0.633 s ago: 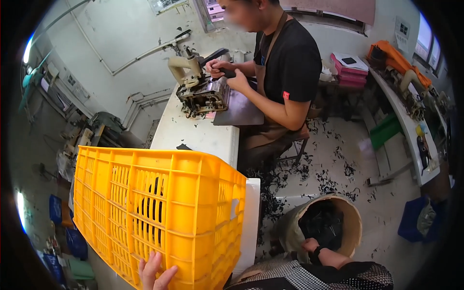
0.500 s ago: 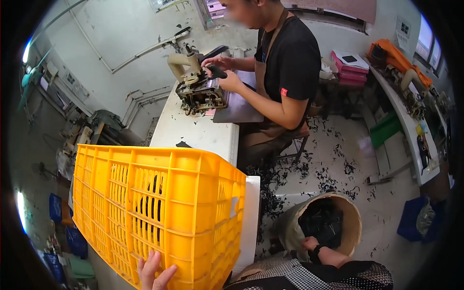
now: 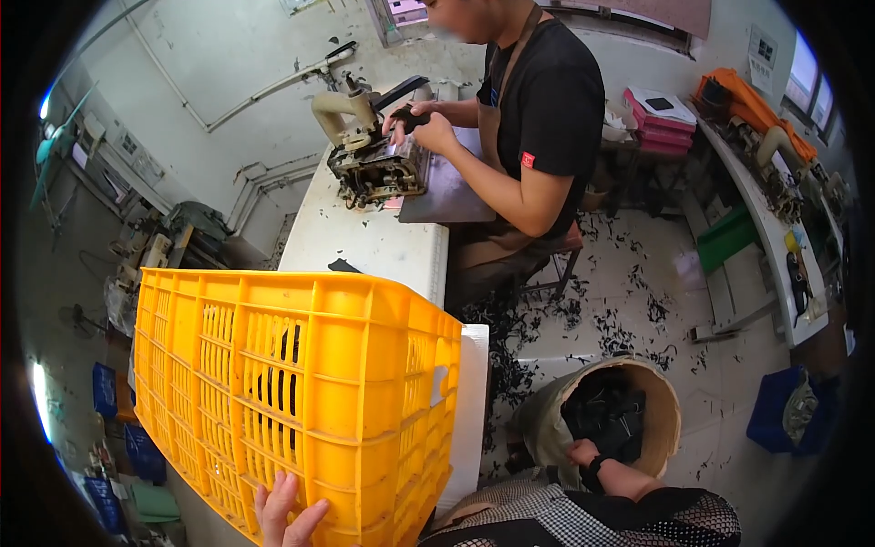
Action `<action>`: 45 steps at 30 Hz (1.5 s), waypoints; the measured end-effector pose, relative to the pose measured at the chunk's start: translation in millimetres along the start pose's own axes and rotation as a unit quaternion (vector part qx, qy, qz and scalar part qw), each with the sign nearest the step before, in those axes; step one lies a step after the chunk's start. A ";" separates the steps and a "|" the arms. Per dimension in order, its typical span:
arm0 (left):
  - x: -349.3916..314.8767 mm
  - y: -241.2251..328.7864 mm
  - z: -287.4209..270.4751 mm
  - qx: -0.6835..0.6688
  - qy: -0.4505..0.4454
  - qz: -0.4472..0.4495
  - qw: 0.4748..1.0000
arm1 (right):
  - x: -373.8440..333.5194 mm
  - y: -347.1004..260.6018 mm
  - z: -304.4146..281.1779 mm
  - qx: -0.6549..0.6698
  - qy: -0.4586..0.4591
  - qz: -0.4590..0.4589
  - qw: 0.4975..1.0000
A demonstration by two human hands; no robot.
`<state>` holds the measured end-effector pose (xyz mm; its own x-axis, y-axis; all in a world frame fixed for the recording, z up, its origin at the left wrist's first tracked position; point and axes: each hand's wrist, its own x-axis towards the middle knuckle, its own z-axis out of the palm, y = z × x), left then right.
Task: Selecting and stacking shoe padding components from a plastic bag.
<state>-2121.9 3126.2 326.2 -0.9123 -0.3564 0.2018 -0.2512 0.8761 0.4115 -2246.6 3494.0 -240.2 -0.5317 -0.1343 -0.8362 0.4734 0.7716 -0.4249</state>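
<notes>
A large yellow slotted plastic crate (image 3: 301, 383) rests tilted on the edge of a white table (image 3: 469, 410). Dark pieces show through its slots. My left hand (image 3: 284, 512) lies flat against the crate's near bottom wall, fingers spread. My right hand (image 3: 583, 453) reaches down to the rim of a round tan bin (image 3: 670, 410) filled with black scraps; a dark band sits on its wrist. Whether the fingers grip anything in the bin is hidden.
Another person in a black shirt and brown apron (image 3: 538, 118) sits at an industrial sewing machine (image 3: 369, 155) on a long white table (image 3: 365, 242). Black offcuts litter the floor (image 3: 629, 301). A white workbench (image 3: 775, 228) runs along the right, a blue bin (image 3: 788, 410) beneath it.
The crate has stayed in place and my left hand remains against it. The other person's hands have shifted slightly at the sewing machine.
</notes>
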 end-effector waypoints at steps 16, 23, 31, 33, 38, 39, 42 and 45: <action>0.4 0.4 2.3 0.003 0.007 0.000 1.000 | -2.6 1.3 -0.6 0.048 0.003 0.003 0.999; -0.2 -4.3 5.0 0.015 0.031 0.024 0.999 | 0.2 5.7 0.9 0.030 0.004 0.001 1.000; 1.8 0.1 2.9 0.010 0.011 0.015 1.000 | -0.7 7.1 -0.3 0.069 -0.009 -0.002 0.998; 1.9 1.3 1.6 0.007 0.011 0.017 1.000 | -2.3 7.4 0.1 0.098 -0.009 -0.004 0.995; 1.1 2.9 0.8 0.011 0.009 0.017 1.000 | -10.2 -7.3 -1.5 0.001 -0.011 0.001 1.000; 0.8 3.1 1.3 0.009 0.010 0.013 1.000 | -8.9 -6.6 -1.8 0.001 -0.010 0.000 1.000; 0.3 3.0 0.4 0.008 0.009 0.012 1.000 | -6.5 -1.4 -0.8 -0.002 -0.012 0.001 1.000; 0.3 2.5 0.4 0.014 0.007 0.012 1.000 | -6.4 -1.7 -0.4 0.006 -0.005 -0.001 1.000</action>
<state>-2123.0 3128.4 326.9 -0.9136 -0.3391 0.2243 -0.2378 0.8932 0.3817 -2244.3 3493.7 -234.0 -0.5266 -0.1419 -0.8382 0.4807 0.7635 -0.4313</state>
